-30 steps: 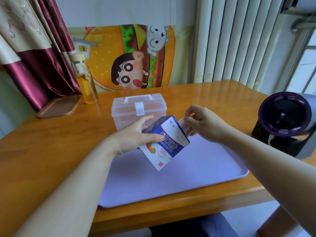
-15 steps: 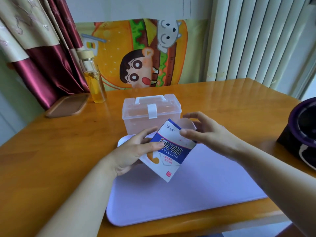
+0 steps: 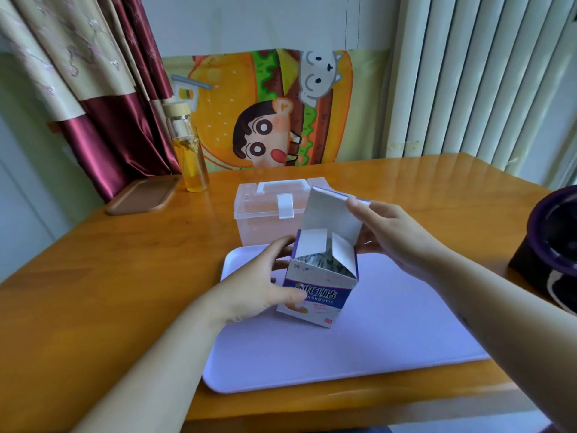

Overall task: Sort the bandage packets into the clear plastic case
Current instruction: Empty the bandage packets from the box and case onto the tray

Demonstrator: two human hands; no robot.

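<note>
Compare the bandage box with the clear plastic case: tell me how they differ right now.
The bandage box is open, top flap lifted; the clear plastic case is shut, its white latch down. The box is opaque printed card, the case see-through. The left hand holds the box over the tray; the case stands untouched on the table.

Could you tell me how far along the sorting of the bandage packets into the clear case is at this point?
Early stage. Done: the bandage box is open, its top flap lifted by the right hand while the left hand steadies it over the tray; packets show inside. Left: the clear plastic case looks latched shut, and no packet is out yet.
</note>
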